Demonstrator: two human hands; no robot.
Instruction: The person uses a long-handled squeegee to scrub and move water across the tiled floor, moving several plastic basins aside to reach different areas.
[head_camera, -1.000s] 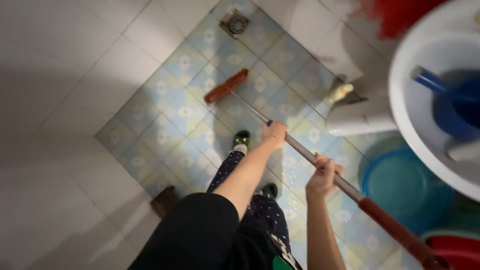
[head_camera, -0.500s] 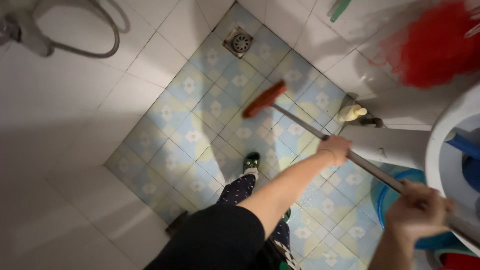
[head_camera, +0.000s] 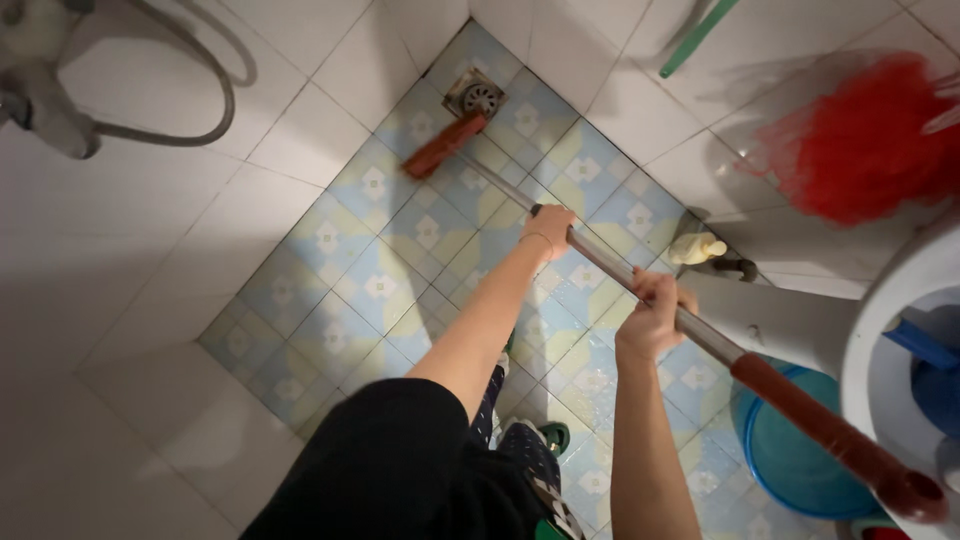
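2 hands grip 1 long broom (head_camera: 640, 290), whose metal shaft runs diagonally from the drain (head_camera: 474, 95) down to the lower right. The left hand (head_camera: 549, 229) is clamped round the shaft about halfway from the drain to the red grip; the right hand (head_camera: 655, 318) is clamped round it just behind, nearer that grip. The red brush head (head_camera: 444, 146) lies on the patterned floor (head_camera: 330, 240) just beside the drain, close to the corner where 2 white tiled walls meet. From the drain toward the person, the floor runs open between the left wall and the right wall. Right of the shaft, well away from the drain, a cream bottle (head_camera: 697, 248) stands at the wall's foot, a blue basin (head_camera: 790, 450) sits under the red grip, and a white bowl (head_camera: 880, 340) crowds the frame's edge. Above them hangs a red mop head (head_camera: 865, 140).
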